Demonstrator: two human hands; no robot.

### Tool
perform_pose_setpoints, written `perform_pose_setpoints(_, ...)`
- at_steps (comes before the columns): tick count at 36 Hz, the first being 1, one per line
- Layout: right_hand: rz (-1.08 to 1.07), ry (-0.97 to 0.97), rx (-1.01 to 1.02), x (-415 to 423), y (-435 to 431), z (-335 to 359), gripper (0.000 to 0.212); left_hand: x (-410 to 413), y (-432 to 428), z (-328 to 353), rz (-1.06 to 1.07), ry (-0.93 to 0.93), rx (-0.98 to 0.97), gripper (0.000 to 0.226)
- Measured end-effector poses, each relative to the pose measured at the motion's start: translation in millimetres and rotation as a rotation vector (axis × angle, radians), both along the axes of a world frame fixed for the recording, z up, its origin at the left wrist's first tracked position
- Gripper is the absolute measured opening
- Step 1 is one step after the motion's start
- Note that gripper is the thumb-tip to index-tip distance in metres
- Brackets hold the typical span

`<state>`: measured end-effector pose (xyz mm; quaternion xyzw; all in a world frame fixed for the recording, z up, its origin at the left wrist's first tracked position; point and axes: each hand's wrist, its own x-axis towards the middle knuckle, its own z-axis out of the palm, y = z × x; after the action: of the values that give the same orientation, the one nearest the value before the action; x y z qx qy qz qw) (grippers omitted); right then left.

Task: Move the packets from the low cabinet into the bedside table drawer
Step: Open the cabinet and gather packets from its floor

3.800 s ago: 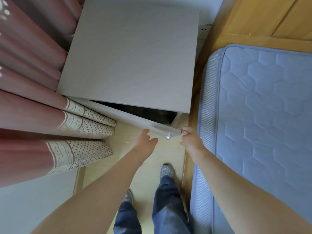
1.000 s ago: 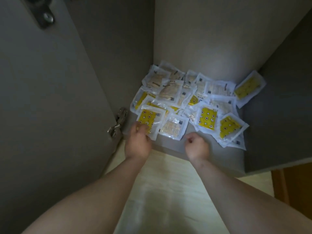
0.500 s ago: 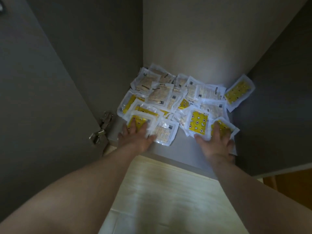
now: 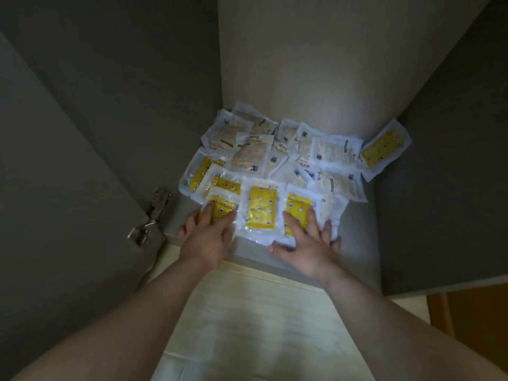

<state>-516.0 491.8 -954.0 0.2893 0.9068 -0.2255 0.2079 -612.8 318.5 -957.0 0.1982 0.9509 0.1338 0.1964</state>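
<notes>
Gathering step, just begun: packets lie heaped on the cabinet floor, none lifted. Left hand and right hand press flat on the front yellow ones, fingers spread, each grip open and holding nothing. Next move likely calls for raking the heap together and curling fingers under it. Front edge sits under the wrists. Door stands open left; dark panel close right.

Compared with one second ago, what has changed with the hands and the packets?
Both hands opened flat: the left hand presses the left yellow packet, the right hand presses the right yellow packet. The middle yellow packet slid left, between the hands. The packets at the back stayed.
</notes>
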Motion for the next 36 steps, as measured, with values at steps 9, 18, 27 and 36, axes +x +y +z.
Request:
perform_pose_setpoints(9, 0.258, 0.029, 0.123, 31, -4, -3, 0.083, 7, 1, -7, 0.356, -0.099, 0.304, 0.07)
perform_pose_setpoints(18, 0.258, 0.159, 0.133, 37, -4, 2, 0.072, 2, -5, -7, 0.638, -0.246, 0.699, 0.043)
perform_pose_setpoints(27, 0.063, 0.019, 0.074, 13, -10, 2, 0.109, 15, 18, 3, 0.554, -0.502, 0.732, 0.045)
perform_pose_setpoints(36, 0.296, 0.12, 0.268, 13, -29, -1, 0.079, 18, 18, 1, 0.55, -0.387, 0.641, 0.047)
